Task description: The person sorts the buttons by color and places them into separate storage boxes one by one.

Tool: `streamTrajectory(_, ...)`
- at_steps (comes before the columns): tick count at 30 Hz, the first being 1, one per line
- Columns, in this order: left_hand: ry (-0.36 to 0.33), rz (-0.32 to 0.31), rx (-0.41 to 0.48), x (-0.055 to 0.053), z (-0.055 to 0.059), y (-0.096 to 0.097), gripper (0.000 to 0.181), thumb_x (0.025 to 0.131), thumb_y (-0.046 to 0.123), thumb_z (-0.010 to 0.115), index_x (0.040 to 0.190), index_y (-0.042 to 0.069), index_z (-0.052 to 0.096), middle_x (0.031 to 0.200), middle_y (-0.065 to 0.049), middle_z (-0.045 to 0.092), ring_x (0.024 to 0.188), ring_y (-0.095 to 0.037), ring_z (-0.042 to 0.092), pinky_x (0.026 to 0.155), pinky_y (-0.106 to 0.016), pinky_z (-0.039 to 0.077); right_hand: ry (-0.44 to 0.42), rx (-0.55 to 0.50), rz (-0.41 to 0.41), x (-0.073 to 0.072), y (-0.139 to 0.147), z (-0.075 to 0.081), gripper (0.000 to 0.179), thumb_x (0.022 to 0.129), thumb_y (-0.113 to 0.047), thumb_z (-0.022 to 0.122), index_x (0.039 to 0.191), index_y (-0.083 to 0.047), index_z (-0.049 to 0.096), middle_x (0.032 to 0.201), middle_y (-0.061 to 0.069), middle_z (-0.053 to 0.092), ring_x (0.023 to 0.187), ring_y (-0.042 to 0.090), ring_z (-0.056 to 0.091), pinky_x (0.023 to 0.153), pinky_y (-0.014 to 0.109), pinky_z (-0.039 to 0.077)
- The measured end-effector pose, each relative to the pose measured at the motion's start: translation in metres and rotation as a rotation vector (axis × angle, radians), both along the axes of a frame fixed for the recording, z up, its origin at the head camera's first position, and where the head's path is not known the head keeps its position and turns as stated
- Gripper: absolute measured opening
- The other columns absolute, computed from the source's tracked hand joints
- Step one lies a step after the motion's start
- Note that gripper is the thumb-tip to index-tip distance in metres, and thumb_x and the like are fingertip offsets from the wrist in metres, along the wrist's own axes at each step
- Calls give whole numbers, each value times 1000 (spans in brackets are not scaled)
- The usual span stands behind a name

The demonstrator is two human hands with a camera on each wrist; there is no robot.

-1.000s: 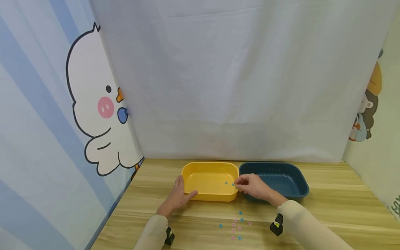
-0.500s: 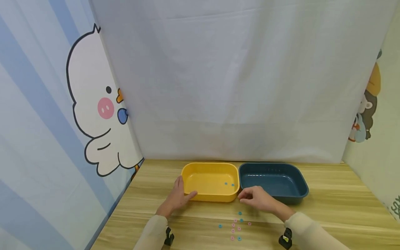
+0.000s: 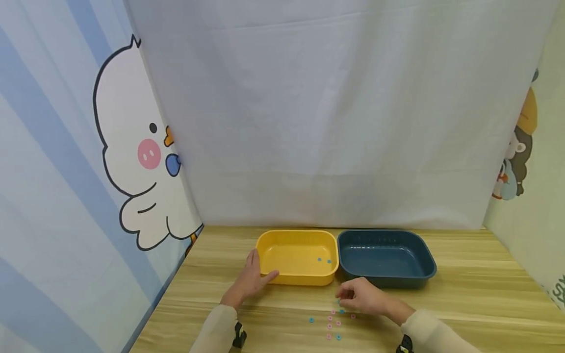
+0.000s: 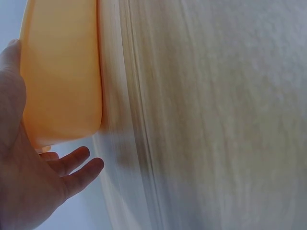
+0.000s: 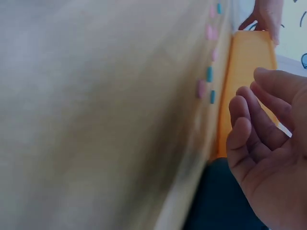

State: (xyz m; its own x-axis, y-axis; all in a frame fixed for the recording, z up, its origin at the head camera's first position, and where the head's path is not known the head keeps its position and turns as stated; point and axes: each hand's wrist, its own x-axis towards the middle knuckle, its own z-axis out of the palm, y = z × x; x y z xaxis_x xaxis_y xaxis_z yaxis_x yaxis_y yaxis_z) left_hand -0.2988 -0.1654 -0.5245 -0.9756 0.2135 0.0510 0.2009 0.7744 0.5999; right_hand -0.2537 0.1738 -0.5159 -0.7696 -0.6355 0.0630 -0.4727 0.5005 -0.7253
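In the head view, my left hand (image 3: pixel 248 280) rests against the left front corner of a yellow basin (image 3: pixel 297 279). The left wrist view has its thumb up by the rim of the yellow basin (image 4: pixel 62 72) and the other fingers extended at the end wall. Two small blue rings (image 3: pixel 328 261) lie inside the basin. My right hand (image 3: pixel 364 295) hovers over the loose rings, its fingers loosely bent. No object shows between them in the right wrist view. Right by its fingertips are a partly covered blue ring (image 3: pixel 338 302) and another blue ring (image 3: pixel 342 311).
A dark blue basin (image 3: pixel 388 282) stands against the yellow one on the right. Several pink rings (image 3: pixel 338 323) and a few more blue rings (image 3: pixel 311 320) lie scattered on the wooden table (image 3: pixel 476 294) in front. A grey-white curtain (image 3: pixel 331 122) hangs behind.
My right hand has come from the yellow basin's right edge down toward me, to the loose rings on the table. The left hand and both basins have stayed put.
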Motion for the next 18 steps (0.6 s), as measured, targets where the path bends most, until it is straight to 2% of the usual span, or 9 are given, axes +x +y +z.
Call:
streamTrajectory(6,-6,-9,17,-1,-1,1,98,91,45,58,146,-12,2,151,-32,4,136,-44,19,108,-52,22,-97,-17,24,1,5,-10,10,86,-11,68,95,-6,68,69,-7,60,55,6,57,55,23,47)
streamTrajectory(18,-8,-7,17,0,0,-1,100,90,49,58,146,-11,1,151,-31,5,136,-43,21,108,-51,22,-54,2,64,-3,2,-14,8,83,-12,72,90,-9,70,70,-9,57,58,3,55,58,22,47)
